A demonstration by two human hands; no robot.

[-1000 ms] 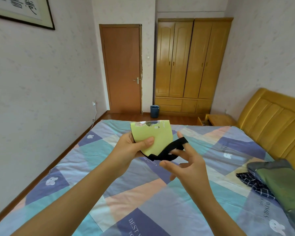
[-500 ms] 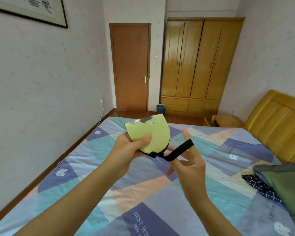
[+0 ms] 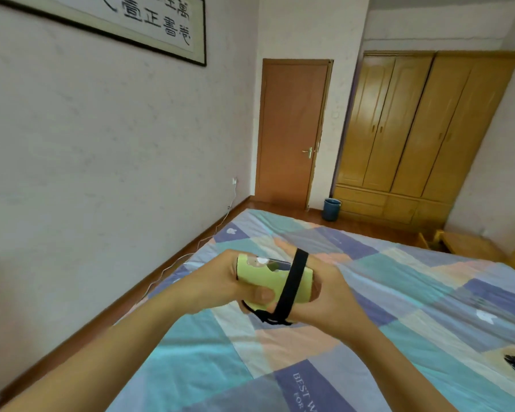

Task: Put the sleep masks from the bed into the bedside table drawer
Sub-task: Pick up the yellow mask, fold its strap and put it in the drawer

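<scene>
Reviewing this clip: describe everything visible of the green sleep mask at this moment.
The sleep mask is pale green, soft-looking fabric, folded or rolled into a compact bundle with a small printed picture near its top edge. Its black elastic strap runs across the bundle from top to bottom and loops out below. It is held in the air above the bed: the left hand grips it with the thumb on its front, the right hand grips its other end.

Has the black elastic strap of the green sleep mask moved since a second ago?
Yes. The black elastic strap, earlier stretched out to the right of the folded green sleep mask, now wraps across its front, with the right hand closed against it.
</scene>
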